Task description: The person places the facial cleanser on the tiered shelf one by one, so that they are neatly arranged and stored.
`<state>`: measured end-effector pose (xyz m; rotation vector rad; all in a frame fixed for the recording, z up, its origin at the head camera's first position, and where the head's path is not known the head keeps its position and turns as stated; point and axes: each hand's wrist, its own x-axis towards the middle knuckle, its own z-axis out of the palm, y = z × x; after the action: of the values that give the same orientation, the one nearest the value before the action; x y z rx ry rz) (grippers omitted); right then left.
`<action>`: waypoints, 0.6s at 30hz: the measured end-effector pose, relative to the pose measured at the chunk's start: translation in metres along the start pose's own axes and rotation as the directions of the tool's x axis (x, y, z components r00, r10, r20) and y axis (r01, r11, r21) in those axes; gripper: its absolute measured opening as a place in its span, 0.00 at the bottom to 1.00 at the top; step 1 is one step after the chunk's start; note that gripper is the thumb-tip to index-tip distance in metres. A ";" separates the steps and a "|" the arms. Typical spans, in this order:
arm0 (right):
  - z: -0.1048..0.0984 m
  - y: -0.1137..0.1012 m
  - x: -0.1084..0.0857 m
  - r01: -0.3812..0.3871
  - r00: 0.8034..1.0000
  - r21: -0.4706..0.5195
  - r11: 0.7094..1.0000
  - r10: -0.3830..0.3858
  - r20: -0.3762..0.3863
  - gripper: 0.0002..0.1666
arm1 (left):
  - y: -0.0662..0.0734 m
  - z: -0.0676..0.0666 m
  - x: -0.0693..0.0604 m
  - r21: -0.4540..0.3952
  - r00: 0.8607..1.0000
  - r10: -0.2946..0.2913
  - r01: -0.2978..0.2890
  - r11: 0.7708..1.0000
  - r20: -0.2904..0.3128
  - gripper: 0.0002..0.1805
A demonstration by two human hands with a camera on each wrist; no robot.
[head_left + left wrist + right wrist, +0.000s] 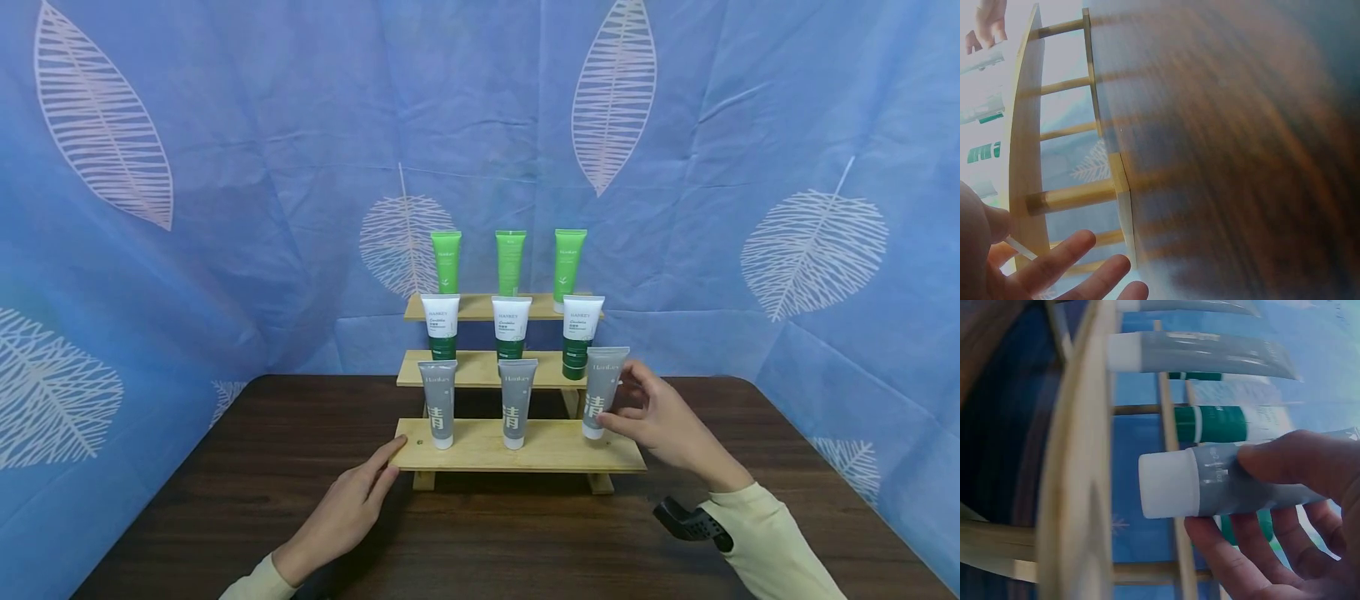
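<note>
My right hand point(667, 421) grips a grey squeeze tube point(603, 387) near the right end of the front shelf. In the right wrist view, its white cap point(1169, 485) points toward the shelf with a gap between them; thumb and fingers lie on opposite sides of the tube. My left hand point(348, 504) holds the left end of the wooden display stand point(472, 457) at its lowest step. The left wrist view shows its lower fingers stretched beneath the board. Two more grey tubes, one left point(441, 404) and one central point(516, 404), stand cap-down on that front step.
White-and-green tubes point(512, 325) stand on the middle step, bright green tubes point(510, 262) on the top one. The stand rests on a dark wooden table point(315, 417). A blue leaf-patterned cloth point(480, 108) hangs behind. A black band point(693, 523) is on the right wrist.
</note>
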<state>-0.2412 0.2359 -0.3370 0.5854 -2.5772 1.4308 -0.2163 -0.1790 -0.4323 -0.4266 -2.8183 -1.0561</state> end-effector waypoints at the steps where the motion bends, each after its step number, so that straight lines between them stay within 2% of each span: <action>1: 0.002 0.002 0.000 0.004 1.000 0.002 1.000 -0.004 0.004 0.36 | 0.000 0.000 0.000 0.002 1.000 0.001 -0.001 1.000 -0.001 0.26; 8: 0.016 0.016 0.001 -0.009 1.000 0.029 1.000 0.009 0.004 0.33 | 0.000 0.000 -0.001 0.006 1.000 0.002 -0.002 1.000 -0.001 0.26; 14: 0.021 0.015 0.001 -0.021 1.000 0.026 0.999 0.021 -0.004 0.37 | 0.002 0.000 -0.001 0.002 1.000 0.006 -0.006 1.000 -0.003 0.26; 18: 0.020 0.015 0.002 -0.025 1.000 0.035 0.999 0.024 0.017 0.37 | 0.002 -0.001 -0.001 0.000 1.000 0.008 -0.008 1.000 -0.003 0.26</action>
<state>-0.2472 0.2261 -0.3590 0.5743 -2.5856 1.4878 -0.2144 -0.1785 -0.4309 -0.4359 -2.8112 -1.0548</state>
